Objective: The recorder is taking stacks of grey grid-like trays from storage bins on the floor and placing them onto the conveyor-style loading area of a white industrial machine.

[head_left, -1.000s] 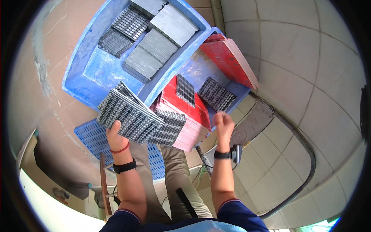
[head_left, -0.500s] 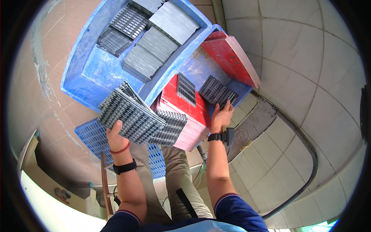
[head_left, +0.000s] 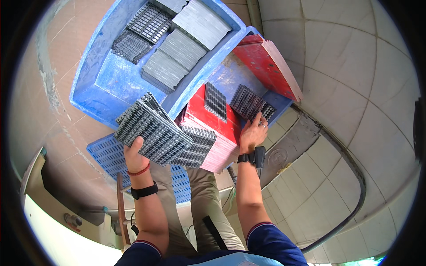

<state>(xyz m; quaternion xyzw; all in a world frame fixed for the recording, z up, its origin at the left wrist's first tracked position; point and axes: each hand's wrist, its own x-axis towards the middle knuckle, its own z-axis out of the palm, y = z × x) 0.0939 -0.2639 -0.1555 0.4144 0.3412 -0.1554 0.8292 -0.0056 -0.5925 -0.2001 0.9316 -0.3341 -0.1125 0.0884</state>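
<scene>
My left hand (head_left: pixel 134 156) grips a fanned stack of thin black-and-silver patterned panels (head_left: pixel 155 131), its thumb lying on top. Beside that stack, another patterned stack (head_left: pixel 195 146) rests against the side of a pink-edged red stack (head_left: pixel 217 144). My right hand (head_left: pixel 254 134) reaches into the right-hand blue bin, its fingers bent over the near edge of a dark patterned stack (head_left: pixel 248 102). Its thumb is partly hidden. One more patterned panel (head_left: pixel 215 102) lies on the red top surface, between my hands.
A large blue bin (head_left: pixel 82 95) at upper left holds grey stacks (head_left: pixel 166 68) and black grid-like pieces (head_left: pixel 151 22). Red boards (head_left: pixel 268 66) lean in the right-hand bin (head_left: pixel 282 104). Below lies a blue slatted crate (head_left: pixel 106 155). A dark curved pipe (head_left: pixel 357 177) runs at right.
My right hand has shifted slightly over the edge of the dark stack, and its fingers reach further onto it. The left hand's hold looks the same; the view has moved a little.
</scene>
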